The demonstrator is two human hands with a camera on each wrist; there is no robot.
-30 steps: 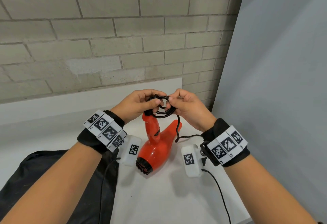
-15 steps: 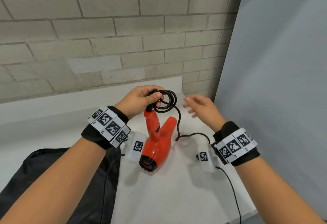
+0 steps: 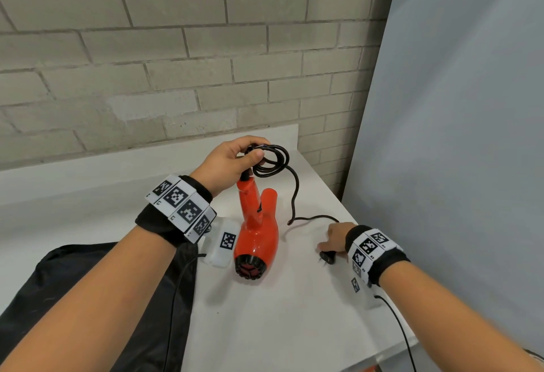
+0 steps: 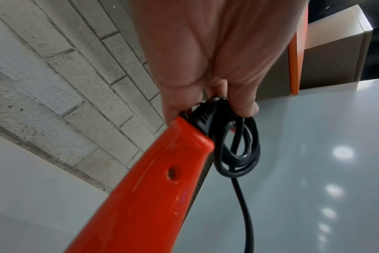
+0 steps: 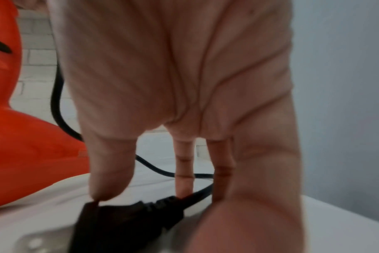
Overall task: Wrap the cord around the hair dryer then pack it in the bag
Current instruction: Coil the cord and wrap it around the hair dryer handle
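Since a second ago the right hand [image 3: 334,240] has let go of the cord coil, dropped to the counter [image 3: 279,318] and landed on the plug [image 3: 327,257]; the left hand hasn't budged.

Left hand [image 3: 228,162]: fingers and thumb curled round the coiled loops of the cord [image 3: 272,162], pinching them against the top of the hair dryer's handle. The left wrist view shows several black loops bunched at the handle end, one strand hanging free below.

Right hand: fingers pointing down, thumb [image 5: 110,171] and a fingertip touching the plug on the counter near its right edge. Whether it actually grips the plug yet, can't tell; the right wrist view is blurred.

Hair dryer [image 3: 256,239]: red, mid-counter, handle up and slightly tilted, black back grille toward the front edge.

The slack cord runs from the coil down to the counter, then right to the plug.

Black bag [image 3: 73,298]: flat at the front left corner of the counter, just beside the dryer, partly under the left forearm.

Brick wall [image 3: 176,48] behind the counter.
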